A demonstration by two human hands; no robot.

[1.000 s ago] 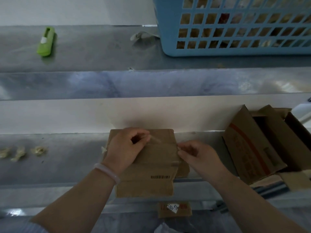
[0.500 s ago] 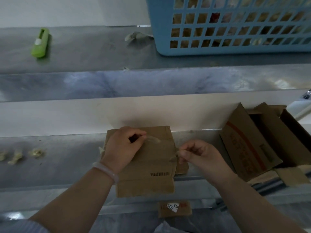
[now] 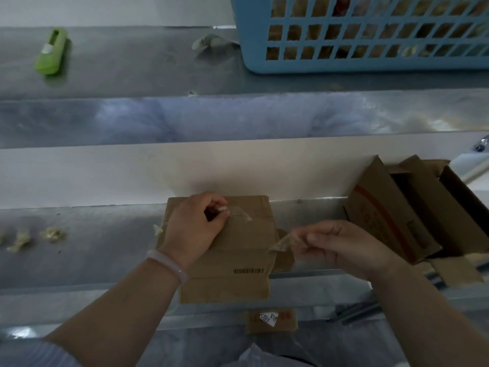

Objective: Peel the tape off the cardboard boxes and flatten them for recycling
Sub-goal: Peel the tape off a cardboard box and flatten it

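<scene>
A flattened brown cardboard box (image 3: 238, 250) with a barcode lies on the metal shelf in front of me. My left hand (image 3: 195, 226) rests on its upper left part and pinches a loose end of clear tape (image 3: 239, 214) there. My right hand (image 3: 336, 245), off the box's right edge, pinches a strip of peeled clear tape (image 3: 281, 243) that still reaches to the box's right side. A second, opened cardboard box (image 3: 391, 207) with red print stands to the right.
A blue plastic basket (image 3: 370, 56) stands on the upper shelf at the back right, a green box cutter (image 3: 51, 51) at the back left. Crumpled tape balls (image 3: 51, 234) lie on the lower shelf to the left. A small cardboard piece (image 3: 270, 320) lies below the shelf edge.
My right hand has pulled its tape strip away to the right, off the box's edge. My left hand has stayed on the box, still pinching the other tape end.
</scene>
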